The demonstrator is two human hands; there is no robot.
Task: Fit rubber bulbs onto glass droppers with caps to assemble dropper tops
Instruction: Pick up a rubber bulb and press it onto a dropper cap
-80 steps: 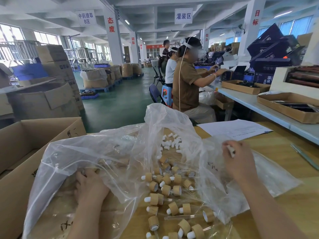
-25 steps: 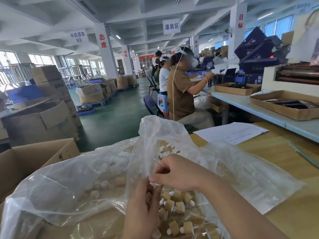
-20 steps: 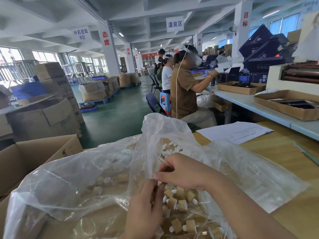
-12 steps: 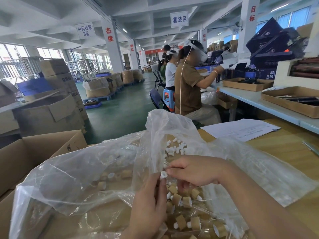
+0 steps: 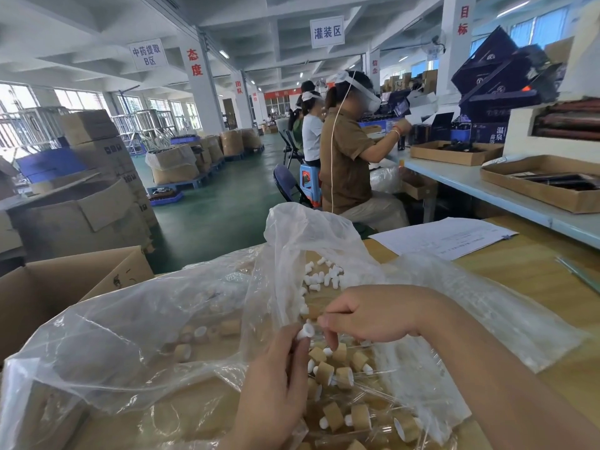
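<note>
Head view, the only one; the step in hand looks like the fitting itself. The left hand [image 5: 276, 384] pinches one white bulb [image 5: 305, 331] at its fingertips, just over the near part of the bag [image 5: 156, 326]. The right hand [image 5: 370, 315] is just beside that bulb, fingers curled down and tips close together as if pinching something thin; can't tell if a dropper is in there, since glass doesn't read against the film.

Layout, all relative to the bag:
- finished tops [image 5: 337, 368] are heaped on its near right part, under both hands
- loose bulbs [image 5: 321, 277] lie at its far part, behind a raised fold
- more caps [image 5: 207, 334] are inside it to the left, under film
- the box [image 5: 48, 287] is touching its left side
- the paper [image 5: 444, 238] is beyond it on the right
- the bench [image 5: 535, 280] is under it

Next move, my guess: bring a capped dropper to the bulb's mouth, line the axes up and push straight until it seats. That calls for a firm pinch that doesn't collapse the bulb, and no side load on the glass.

Hard to read:
- the left fingertips are mostly behind the back of the hand, so the bulb's orientation is unclear
- the tubes in the heap show only as faint glints
- the caps under film are blurred; can't tell if they're fitted
- the near end of the heap and both forearms are cut off at the frame edge
</note>
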